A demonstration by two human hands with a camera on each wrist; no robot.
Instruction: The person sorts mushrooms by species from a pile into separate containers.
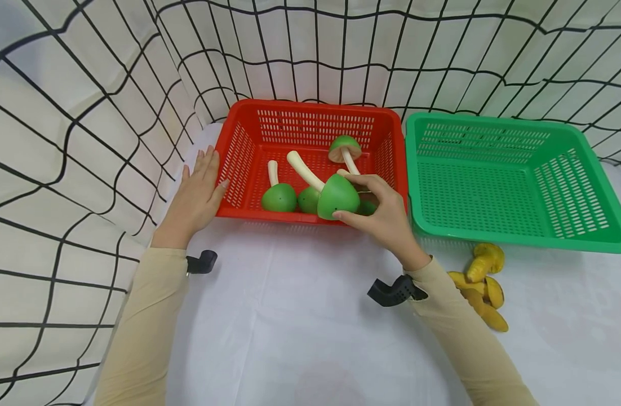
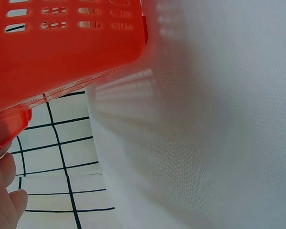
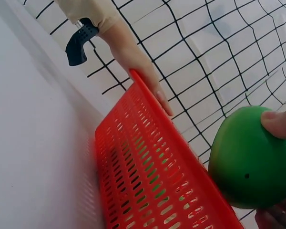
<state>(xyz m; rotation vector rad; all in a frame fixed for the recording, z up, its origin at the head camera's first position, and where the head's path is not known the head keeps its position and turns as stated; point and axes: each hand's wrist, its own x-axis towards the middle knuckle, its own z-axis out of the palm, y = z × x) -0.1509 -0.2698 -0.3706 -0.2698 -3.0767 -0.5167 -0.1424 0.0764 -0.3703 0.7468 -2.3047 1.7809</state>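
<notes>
My right hand (image 1: pixel 384 211) grips a toy mushroom by its green cap (image 1: pixel 339 197), at the front rim of the red basket (image 1: pixel 310 105); its pale stem points up and left. The same green cap (image 3: pixel 250 157) fills the right side of the right wrist view, with a thumb on it. My left hand (image 1: pixel 198 189) rests on the basket's left rim with its fingers straight. Inside the basket lie more green-capped mushrooms, one at the left (image 1: pixel 279 197) and one at the back (image 1: pixel 345 148). Others are partly hidden behind the held one.
A green basket (image 1: pixel 473 197) stands right of the red one. Several yellow-brown mushroom-like pieces (image 1: pixel 485 265) lie on the white cloth (image 1: pixel 290 316) in front of it. Black wire grid panels (image 1: pixel 341 56) rise behind and at the left. A black camera mount sits on each wrist.
</notes>
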